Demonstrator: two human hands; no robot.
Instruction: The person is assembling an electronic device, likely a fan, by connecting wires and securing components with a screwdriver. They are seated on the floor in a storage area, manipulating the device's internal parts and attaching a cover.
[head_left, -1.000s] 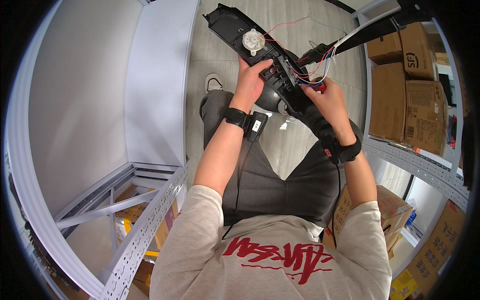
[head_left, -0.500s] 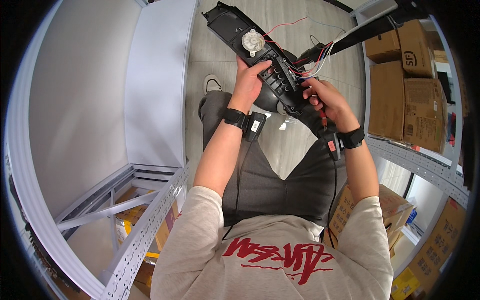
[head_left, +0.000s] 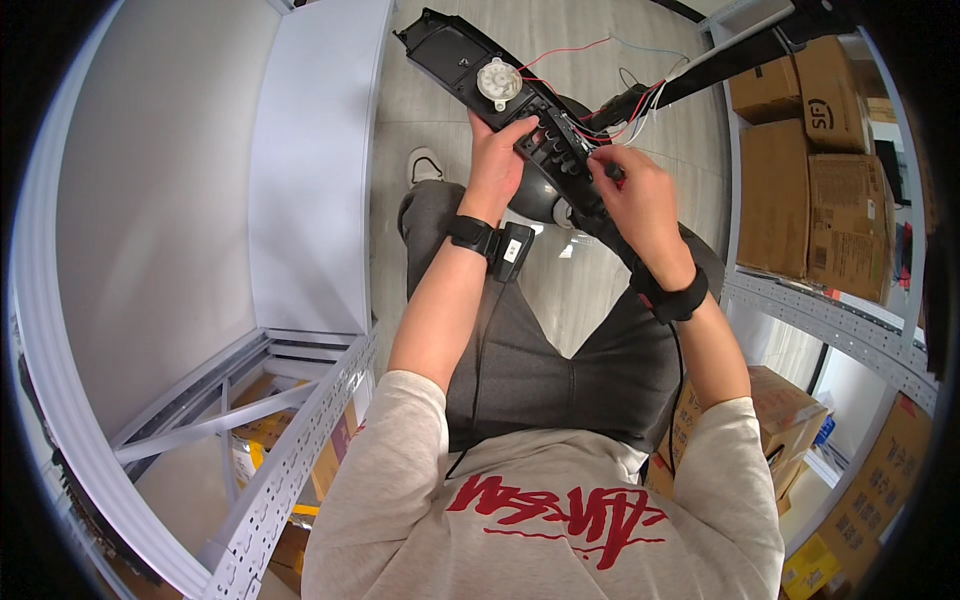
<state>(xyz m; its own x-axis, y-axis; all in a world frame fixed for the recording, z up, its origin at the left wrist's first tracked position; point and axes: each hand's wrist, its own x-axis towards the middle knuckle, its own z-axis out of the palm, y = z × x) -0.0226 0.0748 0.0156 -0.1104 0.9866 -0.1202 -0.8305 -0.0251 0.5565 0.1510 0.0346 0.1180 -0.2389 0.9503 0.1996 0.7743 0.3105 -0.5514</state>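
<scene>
In my left hand (head_left: pixel 495 165) I grip the edge of a long black plastic housing (head_left: pixel 450 55), its thumb lying over the top. The housing is tilted, its far end up to the left. A round whitish part (head_left: pixel 499 84) sits on it, and red and white wires (head_left: pixel 640 108) run off its right side. A row of small dark parts (head_left: pixel 556 152) lies near its lower end. My right hand (head_left: pixel 640 200) is closed at the right edge of the housing, pinching something small with a dark round end (head_left: pixel 613 172); most of it is hidden by the fingers.
A black pole-like arm (head_left: pixel 730 75) slants in from the upper right behind the wires. Shelving with cardboard boxes (head_left: pixel 775 195) stands at right. On the left are a pale cabinet panel (head_left: pixel 310 170) and a perforated metal frame (head_left: pixel 290 465). My knees flank the tiled floor (head_left: pixel 545 300).
My right hand has turned over and its fingers have closed near the housing's edge; the red thing hanging below it is no longer visible. The housing has shifted slightly left.
</scene>
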